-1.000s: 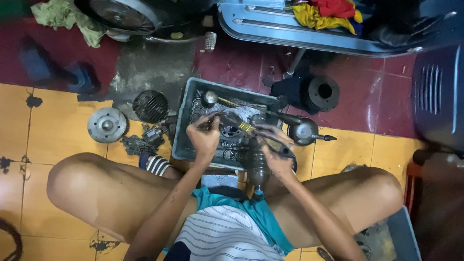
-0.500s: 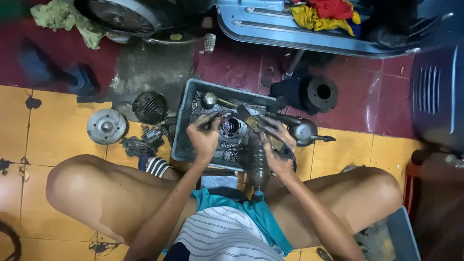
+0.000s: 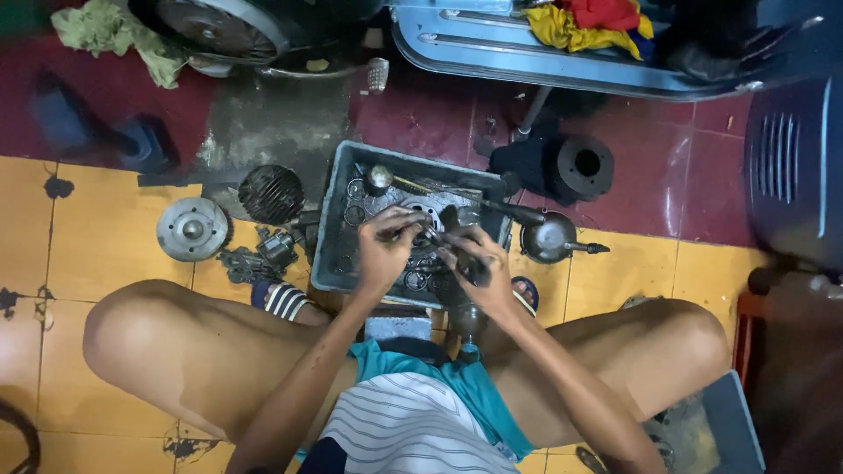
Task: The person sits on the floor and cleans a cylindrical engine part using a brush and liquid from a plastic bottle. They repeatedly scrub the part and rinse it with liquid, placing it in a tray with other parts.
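Observation:
I sit on the floor with my knees spread, both hands over a grey plastic tray [image 3: 332, 230] of greasy metal parts. My left hand [image 3: 384, 250] pinches a small dark part above the tray's middle. My right hand [image 3: 479, 263] is wrapped around a dark metal engine part [image 3: 461, 224] that stands over the tray, close against the left hand. Rings and small pieces lie inside the tray under my hands, partly hidden. A round silver knob [image 3: 379, 178] rests at the tray's far left corner.
Left of the tray lie a round metal hub [image 3: 191, 228], a finned black cylinder head [image 3: 271, 193] and small loose parts [image 3: 255, 259]. A black cylinder [image 3: 581, 167] and a metal oil can [image 3: 551, 237] sit to the right. A scooter body [image 3: 562, 53] spans the top.
Both hands have drawn closer together over the tray's middle. The left hand moved right toward the engine part that the right hand holds.

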